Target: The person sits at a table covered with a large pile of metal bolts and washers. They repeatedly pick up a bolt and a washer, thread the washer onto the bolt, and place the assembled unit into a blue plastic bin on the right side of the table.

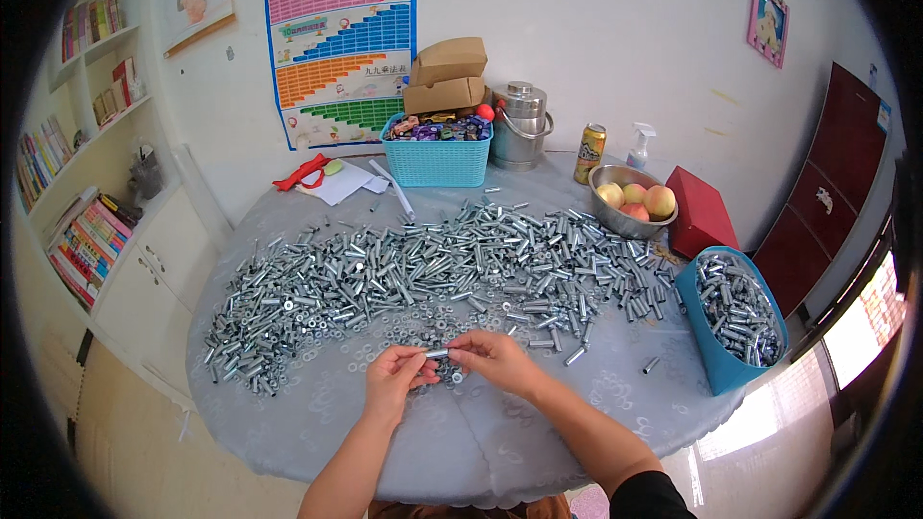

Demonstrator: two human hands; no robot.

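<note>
Both forearms reach in from the near edge over the grey-clothed worktop (288, 437), converging at the near middle. Left hand (392, 377): forearm angled up and slightly right, fingers curled, thumb and fingertips pinching the left end of a short silver metal sleeve (436, 354). Right hand (492, 361): forearm slants in from the near right, dark sleeve (649, 498) at the upper arm; fingers bent, tips narrowed on the sleeve's right end. The piece lies roughly level between the two hands, raised just over small washers (457, 378). Whether anything sits inside it: cannot tell. Far of the hands, a broad heap of metal fasteners (461, 255) spreads left to right. Farther right, a blue bin (707, 351) holds similar pieces; one loose piece (651, 365) lies just left of it.
</note>
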